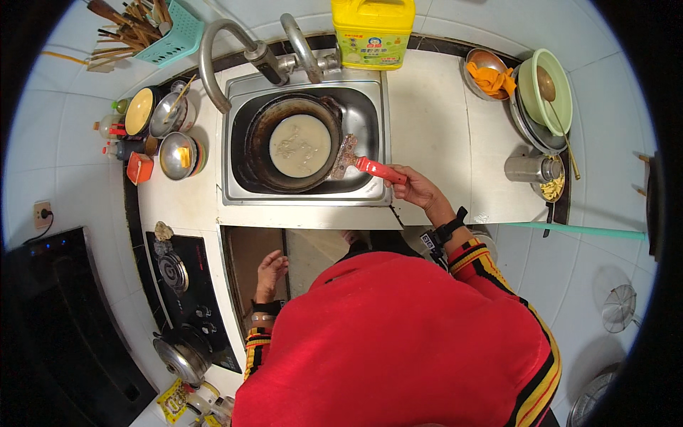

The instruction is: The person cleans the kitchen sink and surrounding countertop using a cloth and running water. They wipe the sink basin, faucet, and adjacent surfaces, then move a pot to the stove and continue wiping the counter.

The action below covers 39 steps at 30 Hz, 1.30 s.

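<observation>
My right hand [419, 187] grips the red handle of a scraper [379, 169] over the right part of the stainless-steel sink [309, 198]. The scraper's wide blade [344, 157] looks rusty and dirty, and from above it overlaps the pot's right rim; whether they touch I cannot tell. Inside the sink sits a dark, crusted metal pot [260, 160]. Cloudy whitish liquid [300, 144] with clumps floating on it covers the pot's bottom. My left hand [272, 271] hangs below the counter's front edge, holding nothing, its fingers loosely bent and apart.
A curved faucet [208, 66] arches over the sink's left corner. Behind the sink stands a yellow detergent jug [373, 45]. Bowls [179, 155] fill the left counter; a green basin [533, 91] and a steel flask [528, 169] stand right. A gas cooktop [195, 299] is at left.
</observation>
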Each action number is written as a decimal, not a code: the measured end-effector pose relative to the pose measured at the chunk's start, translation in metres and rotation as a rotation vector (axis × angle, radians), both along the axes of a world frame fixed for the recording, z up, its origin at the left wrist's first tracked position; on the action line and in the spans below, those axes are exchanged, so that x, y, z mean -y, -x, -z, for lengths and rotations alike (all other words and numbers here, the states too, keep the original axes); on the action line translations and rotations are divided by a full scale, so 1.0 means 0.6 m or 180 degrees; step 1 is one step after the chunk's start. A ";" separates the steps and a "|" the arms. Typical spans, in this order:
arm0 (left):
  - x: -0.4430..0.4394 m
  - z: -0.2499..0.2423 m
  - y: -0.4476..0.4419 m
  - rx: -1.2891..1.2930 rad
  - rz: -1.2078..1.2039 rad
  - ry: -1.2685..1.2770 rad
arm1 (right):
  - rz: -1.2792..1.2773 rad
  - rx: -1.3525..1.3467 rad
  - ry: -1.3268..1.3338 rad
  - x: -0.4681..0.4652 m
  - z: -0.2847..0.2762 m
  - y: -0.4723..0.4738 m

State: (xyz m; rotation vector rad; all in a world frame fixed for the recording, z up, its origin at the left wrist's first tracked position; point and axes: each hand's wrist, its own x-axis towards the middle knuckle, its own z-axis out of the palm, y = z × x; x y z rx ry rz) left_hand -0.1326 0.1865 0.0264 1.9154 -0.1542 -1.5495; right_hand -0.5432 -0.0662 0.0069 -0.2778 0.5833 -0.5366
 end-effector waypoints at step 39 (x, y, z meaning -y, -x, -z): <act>0.125 0.092 -0.040 0.0013 0.2312 -0.0127 | 0.3535 -0.1940 -0.0783 -0.713 -0.048 0.176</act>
